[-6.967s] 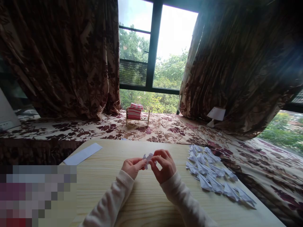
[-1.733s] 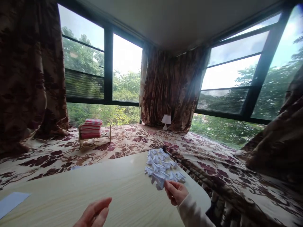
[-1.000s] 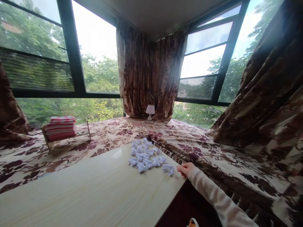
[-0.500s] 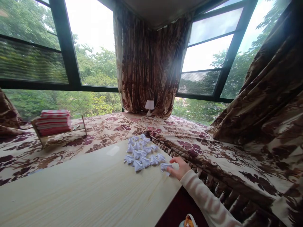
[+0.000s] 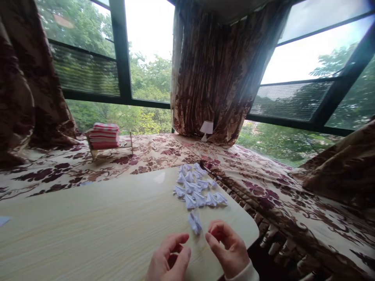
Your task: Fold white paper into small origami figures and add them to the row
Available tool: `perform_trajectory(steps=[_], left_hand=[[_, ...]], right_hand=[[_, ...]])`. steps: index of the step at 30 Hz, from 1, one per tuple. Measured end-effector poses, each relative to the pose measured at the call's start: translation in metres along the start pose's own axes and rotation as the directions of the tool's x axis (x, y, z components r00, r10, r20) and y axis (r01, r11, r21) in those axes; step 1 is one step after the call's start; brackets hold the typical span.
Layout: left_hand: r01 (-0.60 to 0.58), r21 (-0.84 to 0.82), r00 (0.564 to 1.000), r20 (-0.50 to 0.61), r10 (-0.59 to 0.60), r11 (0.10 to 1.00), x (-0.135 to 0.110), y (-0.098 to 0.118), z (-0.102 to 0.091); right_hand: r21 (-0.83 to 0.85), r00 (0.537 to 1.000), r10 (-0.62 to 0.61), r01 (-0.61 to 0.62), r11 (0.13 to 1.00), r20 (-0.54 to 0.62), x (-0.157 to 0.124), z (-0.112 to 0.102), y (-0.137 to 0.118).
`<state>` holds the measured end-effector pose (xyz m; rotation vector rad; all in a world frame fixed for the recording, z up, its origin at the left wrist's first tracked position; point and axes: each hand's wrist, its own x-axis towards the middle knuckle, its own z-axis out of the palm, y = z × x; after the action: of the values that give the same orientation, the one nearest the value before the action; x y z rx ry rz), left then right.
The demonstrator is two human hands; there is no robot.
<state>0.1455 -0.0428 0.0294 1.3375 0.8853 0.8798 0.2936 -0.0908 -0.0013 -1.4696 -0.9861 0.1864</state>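
Near the right part of the pale table (image 5: 96, 226), a single folded white paper figure (image 5: 195, 223) is set apart from the others. My left hand (image 5: 171, 255) is just below and left of it, thumb and forefinger apart with nothing between them. On the other side, my right hand (image 5: 227, 246) is close to the figure with curled fingers. A small gap shows between its fingertips and the paper. Beyond, several similar folded paper figures (image 5: 190, 187) lie in a close cluster near the table's far corner.
A flowered cloth ledge (image 5: 158, 152) runs behind the table and along its right side. On it stand a small rack with folded red-and-white towels (image 5: 104, 136) and a small white lamp (image 5: 206, 128). A scrap of paper (image 5: 4, 220) lies at the table's left edge.
The view has swung left. My right hand has moved nearer from the cluster's right edge, where it touched a paper figure. One figure now lies apart, nearer me. My left hand has come into view.
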Motion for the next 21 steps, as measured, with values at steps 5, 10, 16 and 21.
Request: perform_trajectory(steps=[5,10,16,21], left_hand=[[-0.103,0.106,0.972,-0.202,0.122,0.989,0.004,0.001,-0.044],[-0.165,0.255,0.935,-0.268,0.234,0.953,0.005,0.019,-0.082],[-0.197,0.259,0.933,-0.247,0.262,0.946,0.001,0.025,-0.086],[-0.194,0.223,0.937,-0.245,0.247,0.955,-0.001,0.022,-0.087]], right_hand=[[0.004,0.999,-0.022,0.022,1.0,0.029,0.001,0.034,-0.017],[-0.311,0.86,-0.405,0.495,0.811,0.312,0.019,0.032,-0.034],[-0.422,0.644,-0.554,0.765,0.487,0.528,0.025,0.057,-0.042],[-0.326,0.623,-0.557,0.773,0.544,0.549,0.034,0.058,-0.027]])
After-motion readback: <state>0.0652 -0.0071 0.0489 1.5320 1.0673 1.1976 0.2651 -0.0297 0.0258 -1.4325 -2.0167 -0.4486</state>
